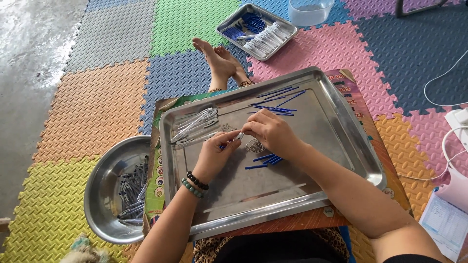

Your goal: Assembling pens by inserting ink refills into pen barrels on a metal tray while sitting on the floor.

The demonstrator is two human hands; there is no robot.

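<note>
Pen barrel [237, 137], small and pale, sits between both hands over the middle of a large steel tray [341, 146]. Left hand [213, 156], wrist ringed with dark and green bead bracelets, pinches the piece at its near end, fingers closed on it. Right hand [272, 134] meets it from the right, fingertips closed on the same piece; which part each hand grips is too small to tell.

Just near the right hand, a few blue refills [265, 159] lie on the tray floor. Left of the hands, a heap of clear pen tubes [195, 126]. Farther on the tray, more loose blue refills [278, 100], scattered.

Tray rests on a printed cardboard sheet [370, 117], green edge at left, pink and orange at right. Near left, on the foam mats, a round steel bowl [105, 182] holding dark pen parts.

Far side: bare feet [219, 61], then a smaller steel tray [229, 22] with blue and white pieces, and a clear plastic tub [312, 12]. Right edge: white cable [446, 78], printed paper sheet [446, 224] near right.
</note>
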